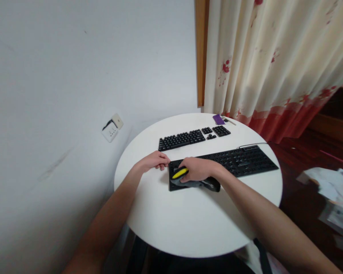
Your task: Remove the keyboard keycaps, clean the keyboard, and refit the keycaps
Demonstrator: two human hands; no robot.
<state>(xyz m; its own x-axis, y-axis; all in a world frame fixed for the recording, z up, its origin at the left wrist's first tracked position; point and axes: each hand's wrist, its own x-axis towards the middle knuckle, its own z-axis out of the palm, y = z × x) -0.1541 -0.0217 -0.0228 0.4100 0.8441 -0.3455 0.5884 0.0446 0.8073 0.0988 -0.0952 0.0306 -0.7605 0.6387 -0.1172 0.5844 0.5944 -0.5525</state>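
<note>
My right hand [198, 169] is closed round a dark tool with a yellow handle [180, 173] and presses it on the left end of the near black keyboard [240, 160]. A dark cloth-like part [207, 184] trails under that hand. My left hand [156, 160] rests curled on the white round table [188, 217], its fingertips touching the keyboard's left corner. A second black keyboard [185, 139] lies farther back, apart from both hands.
A purple card [218, 119] and a thin white stick [230, 121] lie at the table's far edge. A wall socket [112, 127] is at the left. A flowered curtain [274, 64] hangs behind. Papers [334, 198] lie on the dark floor at the right.
</note>
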